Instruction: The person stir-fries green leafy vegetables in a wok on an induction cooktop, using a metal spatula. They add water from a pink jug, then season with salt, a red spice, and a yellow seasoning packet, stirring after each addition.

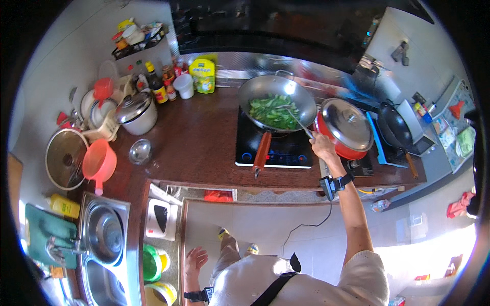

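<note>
With my right hand (pixel 324 146) I grip the handle of a metal spatula (pixel 302 124). Its head rests among chopped leafy greens (pixel 272 111) in a steel wok (pixel 250 88). The wok stands on a black induction cooktop (pixel 249 143), and its wooden handle (pixel 262 151) points toward me. Down by my side hangs my left hand (pixel 196 259), holding nothing, with its fingers somewhat apart. Close to the right of the wok is a red pot (pixel 350 153) under a metal lid (pixel 346 122).
A dark frying pan (pixel 392 124) sits at the right on the counter (pixel 199 153). Toward the left are a lidded pot (pixel 138 114), a small metal bowl (pixel 140 151), a pink dipper (pixel 100 160) and several bottles (pixel 156 84). A double sink (pixel 127 229) lies at lower left.
</note>
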`<state>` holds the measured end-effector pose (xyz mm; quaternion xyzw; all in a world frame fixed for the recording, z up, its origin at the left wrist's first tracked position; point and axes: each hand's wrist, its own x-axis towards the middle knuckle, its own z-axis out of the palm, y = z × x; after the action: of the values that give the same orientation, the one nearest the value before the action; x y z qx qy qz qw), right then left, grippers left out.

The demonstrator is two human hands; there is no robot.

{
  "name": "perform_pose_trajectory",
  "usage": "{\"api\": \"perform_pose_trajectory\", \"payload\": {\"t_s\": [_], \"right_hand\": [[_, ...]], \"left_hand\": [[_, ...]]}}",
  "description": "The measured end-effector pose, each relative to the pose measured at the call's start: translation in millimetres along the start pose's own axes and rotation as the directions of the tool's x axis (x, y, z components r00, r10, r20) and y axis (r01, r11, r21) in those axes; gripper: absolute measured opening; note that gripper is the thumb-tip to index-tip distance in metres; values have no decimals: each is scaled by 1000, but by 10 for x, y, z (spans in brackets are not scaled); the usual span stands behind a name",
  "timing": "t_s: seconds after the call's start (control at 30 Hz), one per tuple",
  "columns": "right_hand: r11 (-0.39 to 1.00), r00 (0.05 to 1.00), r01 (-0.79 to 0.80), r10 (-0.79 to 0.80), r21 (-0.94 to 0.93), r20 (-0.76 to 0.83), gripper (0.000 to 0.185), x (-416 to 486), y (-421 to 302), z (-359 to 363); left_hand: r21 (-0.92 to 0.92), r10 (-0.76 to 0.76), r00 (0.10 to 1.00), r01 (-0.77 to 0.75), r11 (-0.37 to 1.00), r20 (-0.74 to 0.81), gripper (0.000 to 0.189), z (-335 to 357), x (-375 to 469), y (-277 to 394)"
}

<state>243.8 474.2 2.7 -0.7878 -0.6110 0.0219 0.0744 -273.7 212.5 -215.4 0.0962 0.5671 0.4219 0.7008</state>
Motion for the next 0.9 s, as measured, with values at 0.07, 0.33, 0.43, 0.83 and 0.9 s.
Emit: {"api": "perform_pose_trajectory", "payload": {"t_s": [0.07, 0.33, 0.43, 0.83, 0.9], "right_hand": [[998, 997, 22, -18, 51, -68, 23, -39, -7, 86], [997, 997, -9, 15, 75, -77, 23, -551, -283, -49], [999, 999, -36, 35, -20, -32, 23, -483, -438, -79], [874, 735, 446, -236, 191, -636, 30, -1362, -2763, -219], [747, 731, 619, -435, 242, -525, 20, -1476, -3390, 246]], "left_hand": [[3, -17, 999, 17, 1000, -48, 30, -33, -128, -34], [-22, 9, 998, -11, 1000, -68, 32, -254, -246, 110], [2, 43, 998, -43, 999, -39, 27, -305, -193, 273], [221, 83, 981, -122, 968, 176, 38, -1145, -467, 1617], [242, 95, 977, -140, 960, 189, 38, -1289, -513, 1816]]}}
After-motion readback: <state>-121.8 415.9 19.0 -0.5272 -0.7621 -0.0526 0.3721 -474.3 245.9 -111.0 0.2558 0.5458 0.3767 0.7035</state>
